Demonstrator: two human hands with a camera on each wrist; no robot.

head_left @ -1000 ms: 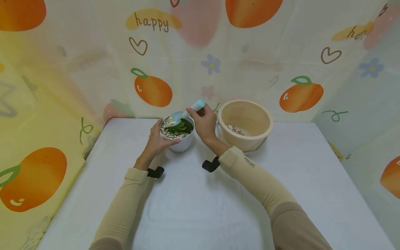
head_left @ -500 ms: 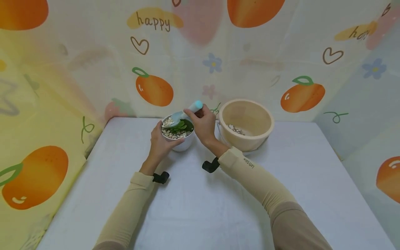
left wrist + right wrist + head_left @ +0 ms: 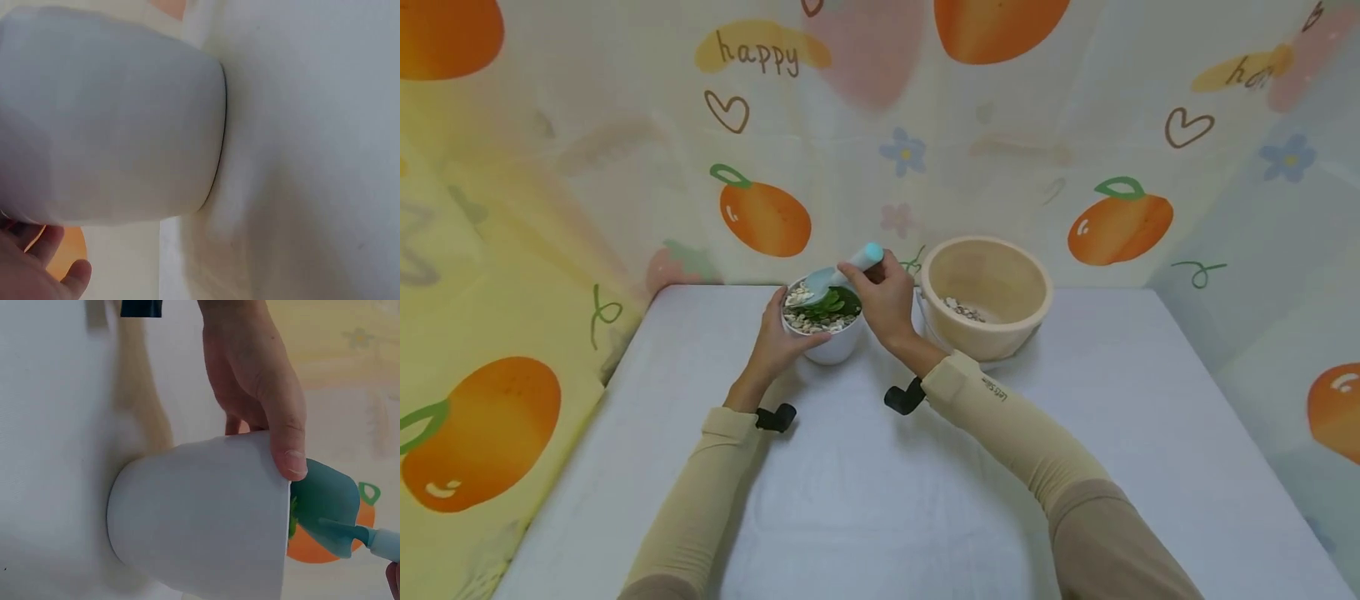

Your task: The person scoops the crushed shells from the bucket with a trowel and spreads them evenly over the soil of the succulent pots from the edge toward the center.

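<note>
A white flowerpot stands on the table, holding a green leafy plant and pale pebbles. My left hand grips its left side, with the thumb across the near rim. In the right wrist view that thumb presses on the pot's edge. My right hand pinches the pale handle of a small blue trowel, above the pot's right side. The trowel slants down to the left, its blade over the pebbles at the back left of the plant. The left wrist view shows mainly the pot's smooth wall.
A large cream tub stands right of the flowerpot, close by my right hand, with some pebbles at its bottom. White cloth covers the table. Behind it hangs a fruit-patterned curtain.
The trowel's handle has moved slightly left and down with my right hand, its blade staying over the pot. My left hand keeps its hold, its wrist shifting right and back. The head view sways slightly.
</note>
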